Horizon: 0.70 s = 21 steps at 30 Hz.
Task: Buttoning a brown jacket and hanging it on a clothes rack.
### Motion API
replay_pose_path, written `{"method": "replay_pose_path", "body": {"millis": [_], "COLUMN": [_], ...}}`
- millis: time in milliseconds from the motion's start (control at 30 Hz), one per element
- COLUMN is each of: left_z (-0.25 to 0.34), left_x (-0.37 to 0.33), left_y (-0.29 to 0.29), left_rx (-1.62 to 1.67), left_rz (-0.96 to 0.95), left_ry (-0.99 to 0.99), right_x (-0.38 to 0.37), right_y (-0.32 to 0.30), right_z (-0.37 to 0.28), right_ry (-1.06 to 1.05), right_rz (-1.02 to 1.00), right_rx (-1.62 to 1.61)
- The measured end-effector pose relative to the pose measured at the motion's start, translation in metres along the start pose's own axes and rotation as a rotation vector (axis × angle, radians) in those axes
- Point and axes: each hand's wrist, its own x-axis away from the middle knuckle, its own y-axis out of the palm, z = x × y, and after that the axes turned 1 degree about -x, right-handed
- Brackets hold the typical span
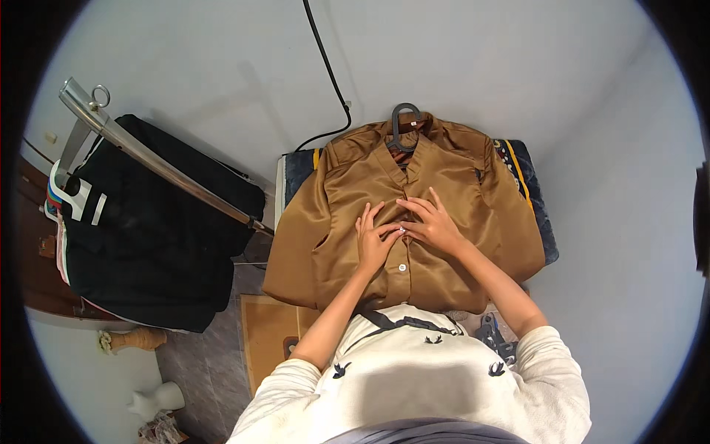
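Brown satin shirt (414,222) lies flat on hanger (404,122), collar away from you, placket running straight toward you. Your left hand (375,240) and right hand (436,222) meet mid-placket, fingertips pinching fabric at button; next white button (402,267) just below, nearer left hand.

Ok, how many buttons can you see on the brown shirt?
1. A single white button shows on the shirt front, just below the left hand and right hand. More may be hidden under the hands or in the placket.
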Motion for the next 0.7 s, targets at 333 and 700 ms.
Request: {"method": "replay_pose_path", "body": {"millis": [333,700], "left_z": [-0.005,0.005], "left_x": [0.001,0.001], "left_y": [0.002,0.003], "left_rx": [0.017,0.038], "left_rz": [-0.011,-0.039], "left_ry": [-0.053,-0.142], "right_x": [0.006,-0.009], "right_y": [0.013,-0.005], "right_z": [0.002,0.006], "right_ry": [-0.038,0.093], "right_rz": [-0.02,-0.121], "right_rx": [0.044,-0.094]}}
